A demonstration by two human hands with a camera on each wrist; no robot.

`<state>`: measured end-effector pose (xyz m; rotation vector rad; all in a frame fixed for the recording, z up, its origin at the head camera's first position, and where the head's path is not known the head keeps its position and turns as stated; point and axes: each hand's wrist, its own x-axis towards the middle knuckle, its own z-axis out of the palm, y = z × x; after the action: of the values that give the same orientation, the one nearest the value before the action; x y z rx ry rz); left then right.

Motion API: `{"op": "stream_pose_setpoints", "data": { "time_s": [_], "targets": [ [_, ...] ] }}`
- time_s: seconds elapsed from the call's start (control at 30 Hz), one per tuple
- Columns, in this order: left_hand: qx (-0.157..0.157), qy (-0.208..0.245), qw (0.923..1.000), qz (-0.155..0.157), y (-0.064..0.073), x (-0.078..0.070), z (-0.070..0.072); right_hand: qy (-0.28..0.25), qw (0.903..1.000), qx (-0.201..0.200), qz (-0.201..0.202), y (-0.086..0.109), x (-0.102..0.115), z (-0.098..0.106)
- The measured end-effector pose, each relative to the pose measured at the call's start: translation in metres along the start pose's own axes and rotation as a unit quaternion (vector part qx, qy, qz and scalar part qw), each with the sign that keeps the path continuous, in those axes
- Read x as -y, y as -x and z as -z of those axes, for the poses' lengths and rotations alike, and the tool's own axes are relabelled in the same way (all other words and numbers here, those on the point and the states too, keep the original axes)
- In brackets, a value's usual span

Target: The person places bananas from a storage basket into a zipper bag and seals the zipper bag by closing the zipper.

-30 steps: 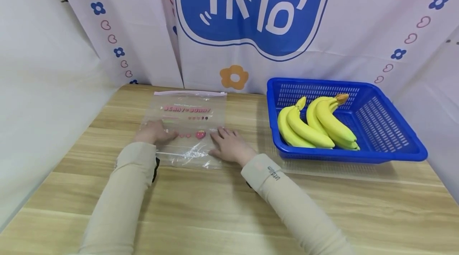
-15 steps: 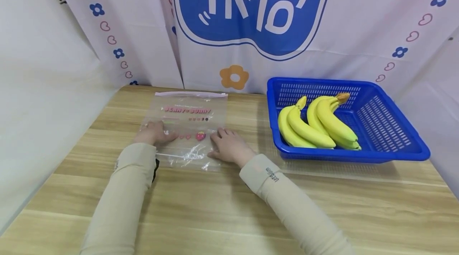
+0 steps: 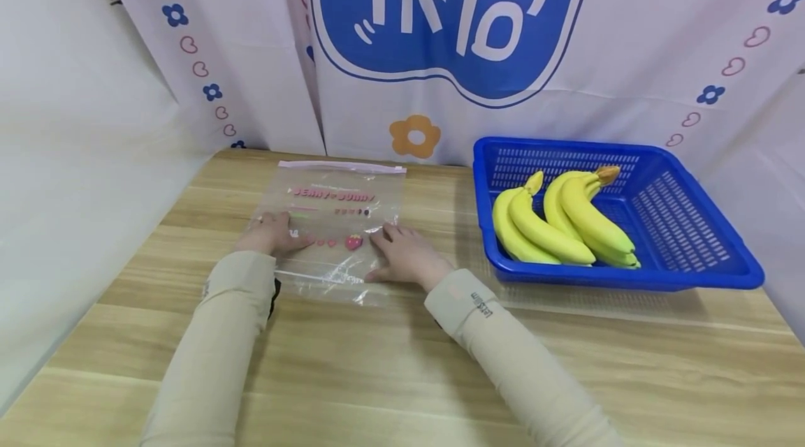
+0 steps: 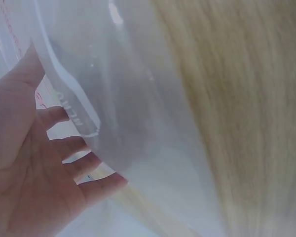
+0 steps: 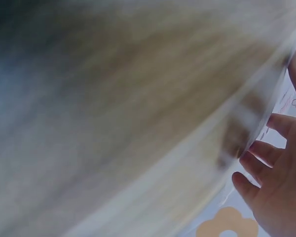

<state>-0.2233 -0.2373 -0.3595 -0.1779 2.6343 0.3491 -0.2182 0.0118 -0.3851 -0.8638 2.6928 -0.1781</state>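
A clear plastic zip bag [image 3: 333, 223] with pink lettering and a strawberry print lies flat on the wooden table, its pale pink slider strip at the far side. My left hand [image 3: 267, 234] rests on the bag's left edge with fingers spread. On the right edge rests my right hand [image 3: 405, 255], its fingertips on the plastic. In the left wrist view the left fingers [image 4: 71, 143] touch the bag's film at their tips. The right wrist view shows the right fingers [image 5: 264, 153] extended, tips against the surface. Nothing is gripped by either hand.
A blue plastic basket [image 3: 692, 223] stands to the right of the bag. Two bunches of bananas, a left one [image 3: 534, 227] and a right one [image 3: 588, 216], lie in it. A printed white cloth [image 3: 377, 112] hangs behind the table [image 3: 352, 377].
Both hands stay on the bag's sides, and the bag has slid very slightly toward me. The head view has shifted a little, so the basket appears farther right.
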Motion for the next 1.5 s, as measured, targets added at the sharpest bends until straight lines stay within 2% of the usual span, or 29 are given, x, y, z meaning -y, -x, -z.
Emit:
{"op": "stream_pose_setpoints", "data": {
  "time_s": [0.2, 0.5, 0.63, 0.73, 0.8, 0.9, 1.07, 1.17, 1.4, 1.5],
  "targets": [
    [0.003, 0.006, 1.0000, -0.006, -0.001, 0.000, 0.001, 0.030, 0.9996, -0.002, -0.001, 0.003, 0.003, 0.002],
    [0.003, 0.001, 0.9995, -0.031, -0.002, 0.003, 0.001, 0.077, 0.9970, -0.005, -0.008, 0.005, 0.015, -0.002],
    [-0.010, 0.014, 0.9989, -0.043, -0.002, 0.004, 0.001, 0.086, 0.9962, -0.002, -0.011, 0.007, 0.022, -0.002],
    [-0.034, 0.026, 0.9978, -0.050, -0.004, 0.005, 0.003, 0.086, 0.9962, -0.005, -0.014, 0.007, 0.026, -0.002],
    [-0.050, 0.028, 0.9973, -0.047, -0.005, 0.004, 0.004, 0.082, 0.9964, -0.014, -0.016, 0.006, 0.028, -0.002],
    [-0.061, 0.031, 0.9972, -0.028, -0.005, 0.000, 0.005, 0.082, 0.9960, -0.032, -0.016, 0.005, 0.028, -0.002],
    [-0.057, 0.051, 0.9968, 0.024, 0.002, -0.007, 0.006, 0.073, 0.9947, -0.071, -0.015, 0.002, 0.020, -0.004],
    [-0.054, 0.050, 0.9965, 0.040, 0.005, -0.007, 0.005, 0.055, 0.9954, -0.079, -0.003, 0.000, 0.014, -0.003],
    [-0.053, 0.001, 0.9982, 0.029, 0.002, -0.002, -0.003, 0.037, 0.9965, -0.076, -0.001, -0.001, 0.008, 0.000],
    [-0.058, 0.001, 0.9980, 0.026, 0.002, -0.002, -0.003, 0.047, 0.9949, -0.089, 0.004, -0.001, 0.006, -0.001]
  ]
}}
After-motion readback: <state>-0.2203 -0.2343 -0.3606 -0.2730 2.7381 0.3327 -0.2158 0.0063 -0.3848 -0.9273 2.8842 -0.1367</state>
